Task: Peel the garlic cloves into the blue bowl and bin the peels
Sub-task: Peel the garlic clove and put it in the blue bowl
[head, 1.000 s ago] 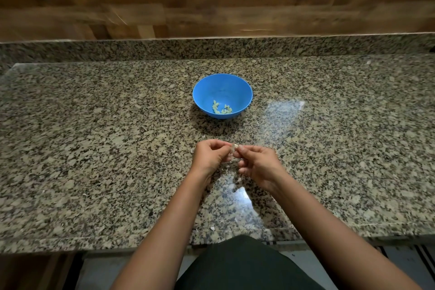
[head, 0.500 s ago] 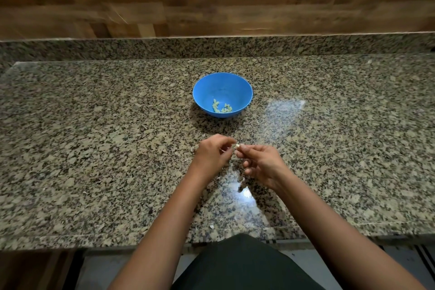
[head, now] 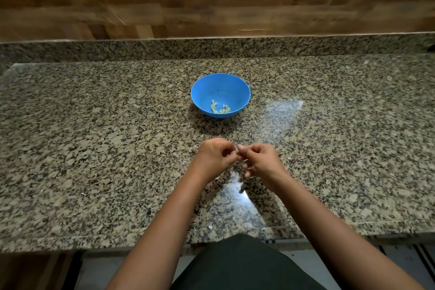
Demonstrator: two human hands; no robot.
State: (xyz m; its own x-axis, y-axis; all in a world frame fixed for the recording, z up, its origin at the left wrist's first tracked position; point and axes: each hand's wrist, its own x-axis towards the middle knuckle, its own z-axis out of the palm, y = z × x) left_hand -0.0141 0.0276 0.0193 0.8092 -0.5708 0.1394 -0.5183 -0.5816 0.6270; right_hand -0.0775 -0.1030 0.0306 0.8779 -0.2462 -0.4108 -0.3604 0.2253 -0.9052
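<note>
Staying fingertip to fingertip as half a second before, the left hand and right hand both pinched a small, mostly hidden garlic clove with curled fingers, just above the granite counter. Beyond them the blue bowl sat unmoved, several pale yellow-green peeled cloves lying in its bottom.

A speckled granite countertop stretches across in front of me. A blue bowl stands on it near the middle. Small pale peel scraps lie toward its near edge.
</note>
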